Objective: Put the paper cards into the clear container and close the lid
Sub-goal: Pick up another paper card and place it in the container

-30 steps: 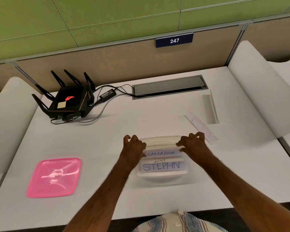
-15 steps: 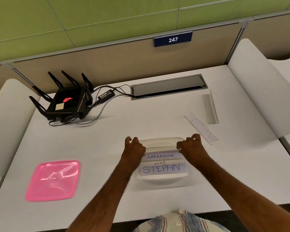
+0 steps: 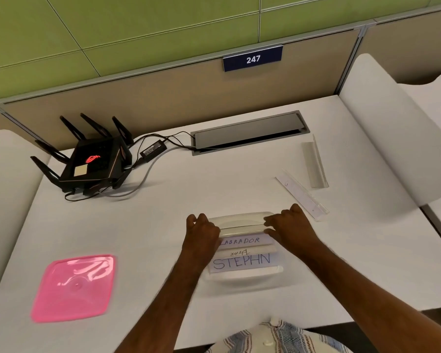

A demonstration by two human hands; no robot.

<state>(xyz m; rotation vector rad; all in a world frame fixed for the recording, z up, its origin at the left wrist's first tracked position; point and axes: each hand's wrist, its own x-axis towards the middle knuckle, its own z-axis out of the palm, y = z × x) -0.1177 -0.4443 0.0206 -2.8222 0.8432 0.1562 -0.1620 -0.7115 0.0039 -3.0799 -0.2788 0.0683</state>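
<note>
At the near centre of the white desk (image 3: 239,189), the clear container (image 3: 242,272) sits between the two hands, with the paper cards inside: I read LABRADOR (image 3: 242,241), an upside-down BEAR (image 3: 239,252) and STEPHN (image 3: 241,263), lying flat and overlapping. Left hand (image 3: 201,231) has its fingers curled at the container's left edge; right hand (image 3: 288,226) is curled at the right edge. Between them spans a clear strip-like piece (image 3: 241,221) across the far rim; I cannot tell whether they pinch it or only the rim, nor what exactly it is. My reading: the cards look loaded or nearly so, and the lid step is not yet done. The pink lid (image 3: 73,287) lies flat, well apart to the left. Risks as I judge them: the cards are light and stacked loosely, so a jolt to the container could slide one up the wall and trap it under the lid; the transparent walls make the rim hard to see, so the lid could seat crooked; reaching left for the lid leaves only one hand steadying the container. Around: a black router (image 3: 92,165) with antennas, its power brick (image 3: 153,150) and cables at far left, a cable hatch (image 3: 250,132) at the back, two clear card holders (image 3: 302,194) (image 3: 315,164) to the right. Nothing lies between container and lid.
</note>
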